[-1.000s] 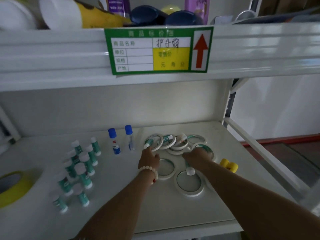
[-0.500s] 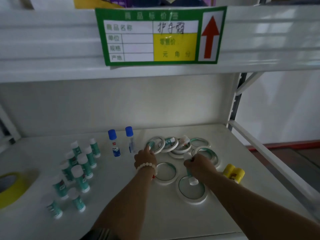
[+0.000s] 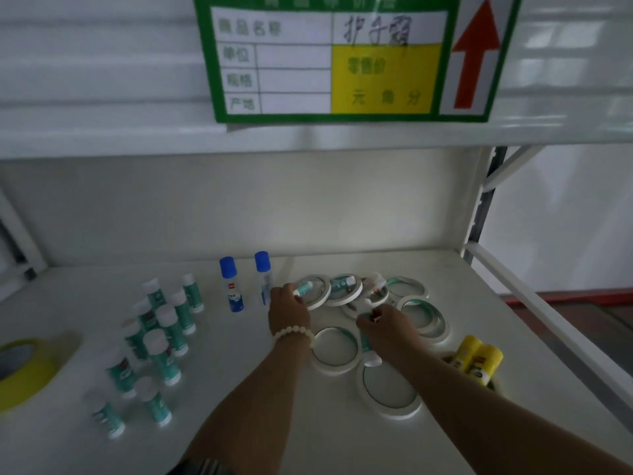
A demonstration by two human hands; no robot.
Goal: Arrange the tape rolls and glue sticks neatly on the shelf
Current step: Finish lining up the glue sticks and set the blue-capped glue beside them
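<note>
- Clutter is sitting on the right side of the shelf (image 3: 239, 423): loose glue sticks (image 3: 342, 285) are lying inside and across the tape rolls (image 3: 423, 318), several of which are overlapping.
- By my reading, the step in hand is picking those sticks out so that each kind can be grouped.
- The left hand (image 3: 289, 311) is pinching the near end of a teal glue stick (image 3: 306, 288), which is resting on its side inside the back-left ring.
- Lifting it straight up rather than dragging it is probably the way to keep that ring from sliding into its neighbours.
- The right hand (image 3: 387, 329) is curling round a second glue stick (image 3: 366, 344), whose white cap is poking out below the palm, over the nearest roll.
- Its fingertips are reaching into the cluster, but I cannot tell whether they are touching anything more.
- The standing glue sticks (image 3: 164, 334) are waiting upright on the left, well apart from the rolls, and that looks like where both sticks are heading.
- Setting each one down cap up beside that group, without bumping it, is mattering most here, since upright sticks tip easily.
- Emptying every ring first is likely making the rolls simpler to stack afterwards.
</note>
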